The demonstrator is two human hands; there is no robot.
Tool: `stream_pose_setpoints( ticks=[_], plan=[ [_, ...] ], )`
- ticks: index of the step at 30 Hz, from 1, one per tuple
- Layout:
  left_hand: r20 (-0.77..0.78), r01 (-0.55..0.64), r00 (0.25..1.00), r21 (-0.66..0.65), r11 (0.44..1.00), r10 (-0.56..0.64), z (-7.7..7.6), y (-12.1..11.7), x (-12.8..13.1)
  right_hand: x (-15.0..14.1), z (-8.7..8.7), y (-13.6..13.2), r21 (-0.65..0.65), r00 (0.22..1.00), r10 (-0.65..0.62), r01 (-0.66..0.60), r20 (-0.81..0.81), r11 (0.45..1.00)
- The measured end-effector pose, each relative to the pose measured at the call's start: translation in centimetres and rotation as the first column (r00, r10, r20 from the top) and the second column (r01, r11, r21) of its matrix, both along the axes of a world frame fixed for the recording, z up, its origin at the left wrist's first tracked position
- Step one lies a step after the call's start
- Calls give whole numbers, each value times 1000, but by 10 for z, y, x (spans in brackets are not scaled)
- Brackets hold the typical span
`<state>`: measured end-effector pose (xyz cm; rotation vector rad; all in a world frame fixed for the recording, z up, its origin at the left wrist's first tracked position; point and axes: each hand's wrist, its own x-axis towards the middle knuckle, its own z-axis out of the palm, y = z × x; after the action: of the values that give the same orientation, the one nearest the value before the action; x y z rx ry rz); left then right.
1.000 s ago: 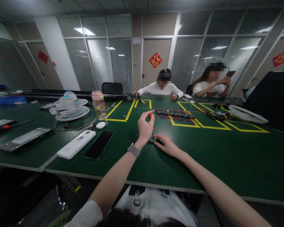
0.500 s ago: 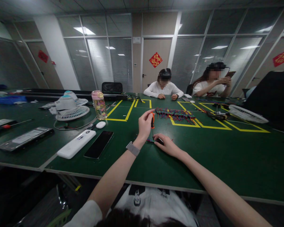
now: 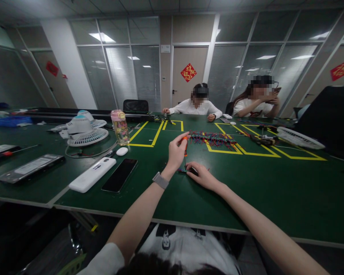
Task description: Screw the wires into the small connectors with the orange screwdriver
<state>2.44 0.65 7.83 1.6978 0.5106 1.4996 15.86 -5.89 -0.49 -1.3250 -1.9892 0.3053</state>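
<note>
An orange-and-black screwdriver (image 3: 185, 147) stands upright in my left hand (image 3: 176, 153), its handle pinched between thumb and fingers. The shaft points down at a small circuit board with coloured wires (image 3: 183, 170) on the green table (image 3: 160, 202). My right hand (image 3: 202, 175) lies low on the table, its fingers closed on the board's right side and covering part of it. A dark piece shows under those fingers; its kind is unclear. Beyond my hands lies a row of small boards with red and blue wires (image 3: 213, 139).
Left of my arms are a black phone (image 3: 119, 175), a white power bank (image 3: 93, 174), a white earbud case (image 3: 122, 151), a pink-lidded bottle (image 3: 120, 128) and white fans (image 3: 86, 131). Yellow tape (image 3: 226, 151) marks the table. Two people (image 3: 199, 105) sit opposite.
My left hand has shifted slightly at the screwdriver handle, its fingers now higher around the top. My right hand stays put. The person opposite has moved one arm out to the side.
</note>
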Motion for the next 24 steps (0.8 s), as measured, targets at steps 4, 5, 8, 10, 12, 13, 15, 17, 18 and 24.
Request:
stream_pose_setpoints(
  ticks=[4, 5, 8, 10, 12, 13, 15, 17, 18, 24],
  plan=[
    [151, 103, 985, -154, 983, -79, -2, 8, 2, 1, -2, 1, 8, 1000, -2, 2, -1, 1000],
    [139, 70, 989, -142, 987, -50, -3, 9, 2, 1, -2, 1, 10, 1000, -3, 3, -2, 1000],
    [33, -119, 992, -48, 992, 121, -5, 8, 0, 2, -3, 1, 13, 1000, -2, 2, 1, 1000],
    [-2, -224, 975, 25, 974, 224, -5, 7, -1, 2, -3, 2, 14, 1000, -5, 5, 1, 1000],
    [-4, -238, 971, 56, 970, 239, -5, 6, -1, 1, -3, 2, 14, 1000, -8, 8, -1, 1000],
    [-4, -217, 976, 54, 975, 218, -5, 5, -1, 1, -3, 1, 14, 1000, -8, 8, -2, 1000],
    [1, -161, 987, 27, 987, 161, -6, 6, 1, 1, -2, 1, 11, 1000, -5, 5, -2, 1000],
    [20, -125, 992, 3, 992, 125, -7, 6, 2, 1, -1, 1, 6, 1000, -6, 6, -2, 1000],
    [26, -123, 992, 4, 992, 123, -7, 5, 2, 1, -1, 0, 2, 1000, -6, 6, -2, 1000],
    [-43, -305, 949, 135, 943, 313, -2, -4, -3, 0, -1, 0, -6, 1000, -6, 6, 1, 1000]
  ],
)
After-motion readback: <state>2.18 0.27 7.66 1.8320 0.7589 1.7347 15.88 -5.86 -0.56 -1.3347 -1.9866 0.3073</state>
